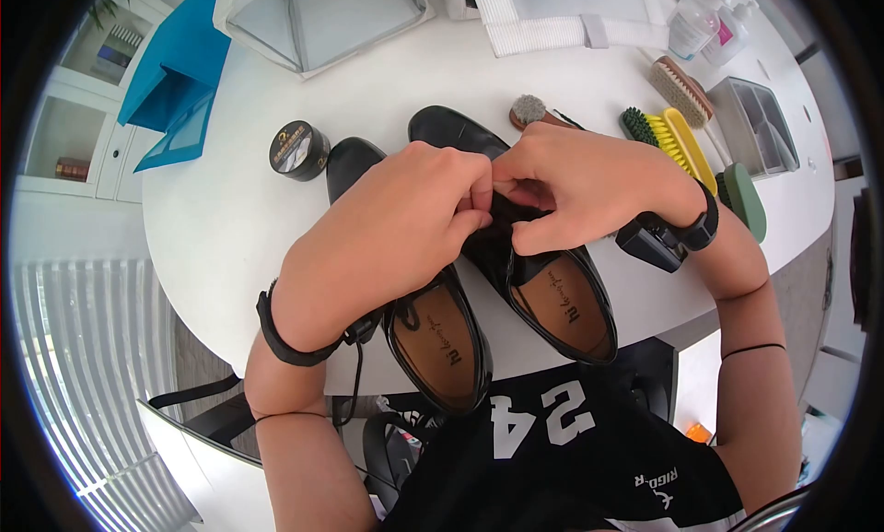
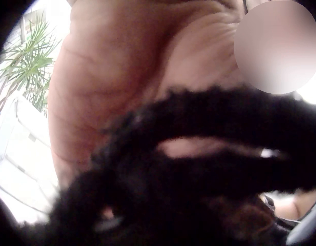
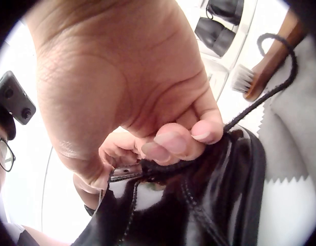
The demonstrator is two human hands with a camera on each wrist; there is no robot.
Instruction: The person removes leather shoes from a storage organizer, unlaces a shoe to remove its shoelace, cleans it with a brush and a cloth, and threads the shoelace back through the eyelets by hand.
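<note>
Two glossy black shoes with tan insoles lie side by side; both hands meet over the lacing of the right-hand shoe. Curled fingers of my left hand pinch at the laces, their tips partly hidden. My right hand bends its fingers round the black shoelace, whose free end loops out past the little finger in the right wrist view. The left-hand shoe lies under my left forearm, untouched by the fingers. A blurred dark fuzzy band crosses the left wrist view.
A round polish tin stands left of the shoes. Beyond them lie a small wooden brush, a yellow brush, a brown brush and a green brush. A clear box, bottles and a blue folder stand farther out.
</note>
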